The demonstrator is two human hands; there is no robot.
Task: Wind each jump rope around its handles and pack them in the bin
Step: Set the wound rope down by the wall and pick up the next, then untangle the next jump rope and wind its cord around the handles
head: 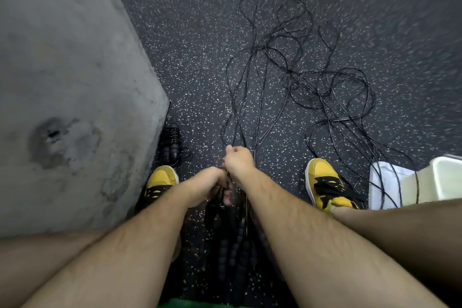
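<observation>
Right hand [238,160] pinches a cord of the tangled jump ropes [300,77] sprawled on the floor; left hand [212,182] grips bunched handles beside it. One wound rope [172,142] lies left of the hands, unpacked; the bin [425,182] stands right. Most winding apparently remains.
</observation>
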